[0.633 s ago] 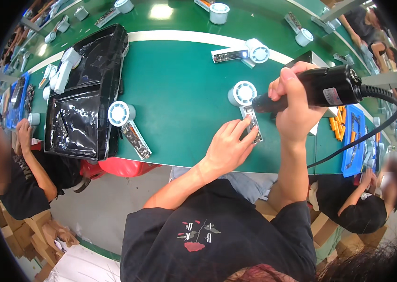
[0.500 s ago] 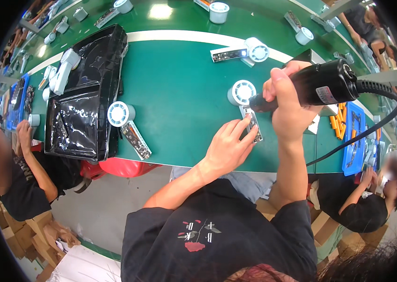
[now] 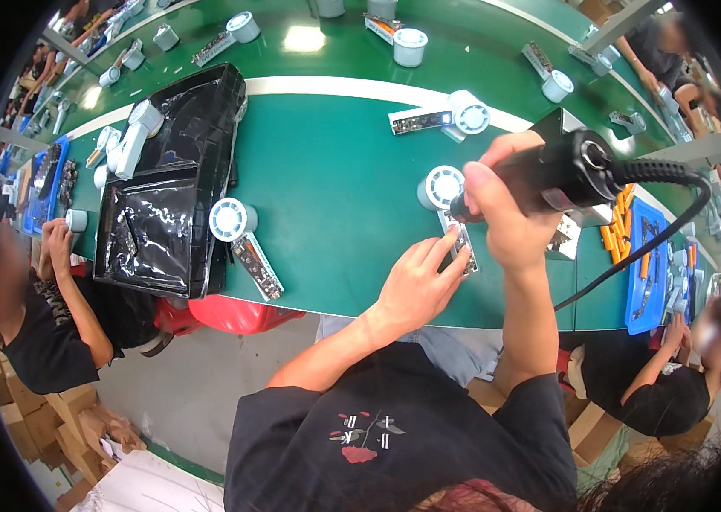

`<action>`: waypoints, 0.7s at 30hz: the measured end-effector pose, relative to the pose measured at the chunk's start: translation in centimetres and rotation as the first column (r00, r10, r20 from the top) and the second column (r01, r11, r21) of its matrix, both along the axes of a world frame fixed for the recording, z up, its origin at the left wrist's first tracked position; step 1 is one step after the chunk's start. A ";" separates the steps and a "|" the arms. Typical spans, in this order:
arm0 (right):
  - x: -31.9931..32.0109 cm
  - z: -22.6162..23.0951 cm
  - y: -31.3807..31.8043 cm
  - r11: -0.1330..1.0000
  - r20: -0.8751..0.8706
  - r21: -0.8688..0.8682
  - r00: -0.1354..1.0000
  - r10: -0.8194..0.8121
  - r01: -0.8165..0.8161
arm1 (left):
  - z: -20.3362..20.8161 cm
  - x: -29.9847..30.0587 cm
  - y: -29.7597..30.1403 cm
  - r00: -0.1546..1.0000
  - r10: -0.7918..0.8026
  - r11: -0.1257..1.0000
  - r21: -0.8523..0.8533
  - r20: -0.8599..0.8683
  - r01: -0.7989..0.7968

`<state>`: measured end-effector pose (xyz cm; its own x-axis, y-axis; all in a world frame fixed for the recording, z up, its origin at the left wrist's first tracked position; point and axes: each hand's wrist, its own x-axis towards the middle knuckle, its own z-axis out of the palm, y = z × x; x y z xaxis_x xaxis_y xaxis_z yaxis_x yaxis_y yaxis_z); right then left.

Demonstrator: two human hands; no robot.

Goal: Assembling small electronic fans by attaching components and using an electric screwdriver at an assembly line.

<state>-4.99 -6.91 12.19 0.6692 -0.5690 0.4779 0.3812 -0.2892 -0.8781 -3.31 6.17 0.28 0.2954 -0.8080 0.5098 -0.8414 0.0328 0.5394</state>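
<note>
A black corded electric screwdriver is gripped in my right hand, fingers closed round its body. It leans down and left, its tip end at the neck of a pale blue handheld fan. This fan has a round grille and an opened handle showing a circuit board. My left hand holds the handle against the table, index and middle fingers on the board. The screwdriver's tip and any screw under it are hidden. Another opened fan lies to the left, and one more lies beyond.
A black plastic-lined tray stands left on the green table, with fan parts on its far part. At right are orange cylindrical cells, a blue tray and the screwdriver's cord. People sit on both sides.
The screwdriver has tipped more upright, with its rear end moved left, as my right hand shifted slightly. My left hand stays on the fan handle. The whole view has shifted slightly.
</note>
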 end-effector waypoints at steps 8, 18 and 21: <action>0.3 -0.5 0.3 1.000 0.078 0.014 0.997 0.019 -0.020 | -0.2 0.1 -0.1 1.000 0.004 1.000 0.014 0.024 -0.004; -0.6 -0.7 -1.1 0.978 0.078 0.046 0.976 0.201 -0.205 | -0.5 -0.2 0.0 0.999 0.020 1.000 0.001 0.048 -0.020; -0.7 -1.7 -2.4 0.964 0.097 -0.081 0.960 0.261 -0.254 | -0.6 -0.2 0.0 0.998 0.020 1.000 -0.007 0.062 -0.020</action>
